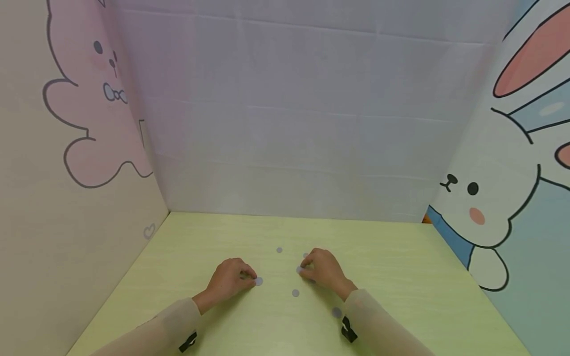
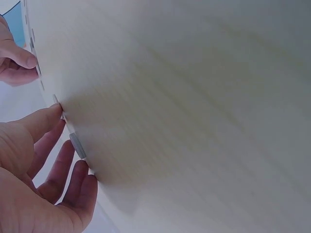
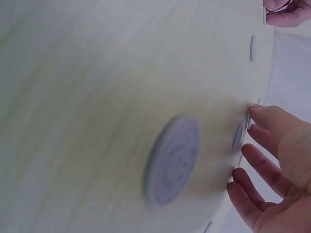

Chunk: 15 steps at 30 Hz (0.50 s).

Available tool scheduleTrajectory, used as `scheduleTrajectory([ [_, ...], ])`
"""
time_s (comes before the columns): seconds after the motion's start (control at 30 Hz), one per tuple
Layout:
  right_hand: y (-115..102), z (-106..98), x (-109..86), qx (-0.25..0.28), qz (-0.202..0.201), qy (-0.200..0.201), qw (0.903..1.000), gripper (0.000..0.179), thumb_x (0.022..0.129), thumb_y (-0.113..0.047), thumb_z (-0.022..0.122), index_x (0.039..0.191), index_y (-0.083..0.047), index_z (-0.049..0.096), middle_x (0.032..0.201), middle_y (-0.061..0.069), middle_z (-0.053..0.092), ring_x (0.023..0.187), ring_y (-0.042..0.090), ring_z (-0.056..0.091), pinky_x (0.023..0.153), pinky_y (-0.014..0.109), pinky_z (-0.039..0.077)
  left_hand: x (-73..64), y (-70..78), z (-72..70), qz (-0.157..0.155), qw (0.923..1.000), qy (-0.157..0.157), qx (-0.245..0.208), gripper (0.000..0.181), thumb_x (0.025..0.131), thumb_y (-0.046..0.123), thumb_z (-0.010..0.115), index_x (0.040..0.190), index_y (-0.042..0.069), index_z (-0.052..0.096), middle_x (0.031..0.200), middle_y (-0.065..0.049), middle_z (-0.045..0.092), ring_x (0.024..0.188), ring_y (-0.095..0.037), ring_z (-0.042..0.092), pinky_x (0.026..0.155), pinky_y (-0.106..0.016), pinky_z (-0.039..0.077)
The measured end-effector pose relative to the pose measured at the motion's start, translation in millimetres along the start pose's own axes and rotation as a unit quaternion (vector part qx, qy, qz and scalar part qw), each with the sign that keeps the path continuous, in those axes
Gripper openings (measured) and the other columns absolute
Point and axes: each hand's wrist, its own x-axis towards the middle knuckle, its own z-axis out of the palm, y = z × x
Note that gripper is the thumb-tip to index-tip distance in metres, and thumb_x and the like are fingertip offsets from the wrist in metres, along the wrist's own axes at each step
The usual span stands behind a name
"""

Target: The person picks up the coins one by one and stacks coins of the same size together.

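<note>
Several grey coins lie on the pale yellow-green table (image 1: 213, 232). My left hand (image 1: 229, 279), palm down at left of centre, pinches a coin (image 1: 259, 281) at its edge between thumb and index finger. In the left wrist view another coin (image 2: 77, 145) sits beside the middle fingertip, hidden under the hand from the head camera. The right hand (image 1: 327, 269) pinches a coin (image 1: 299, 270) between thumb and index finger, low at the tabletop. Close under its fingers is another coin (image 3: 237, 138). A larger-looking coin (image 3: 173, 160) with a raised pattern fills the right wrist view's middle.
One coin (image 1: 279, 250) lies farther back, another (image 1: 296, 293) between the hands, and one (image 1: 337, 312) beside the right sleeve. A white cloth wall (image 1: 303, 123) closes the back. Panels with a pink cartoon (image 1: 89, 113) and a rabbit (image 1: 494, 212) flank the table.
</note>
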Motion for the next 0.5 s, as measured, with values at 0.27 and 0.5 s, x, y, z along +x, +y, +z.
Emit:
scheduleTrajectory([
  [0.27,-11.8,5.6,5.1,0.021,-0.019,-0.010,0.9995,0.013,0.089,-0.020,0.088,0.091,-0.007,0.085,0.089,0.002,0.076,0.086,0.021,0.066,0.081,0.041,0.055,0.4,0.0,0.0,-0.001,1.0000,0.001,0.001,0.009,0.083,0.022,0.092,0.087,0.023,0.084,0.091,0.009,0.072,0.089,-0.012,0.061,0.080,-0.035,0.050],
  [0.5,-25.1,12.6,10.3,0.018,-0.019,-0.023,0.9994,0.014,0.089,-0.021,0.088,0.091,-0.008,0.085,0.090,0.001,0.075,0.087,0.019,0.066,0.083,0.040,0.055,0.0,0.5,-0.6,0.002,1.0000,0.003,-0.002,0.009,0.083,0.020,0.092,0.087,0.022,0.085,0.091,0.008,0.072,0.089,-0.013,0.062,0.080,-0.036,0.050],
])
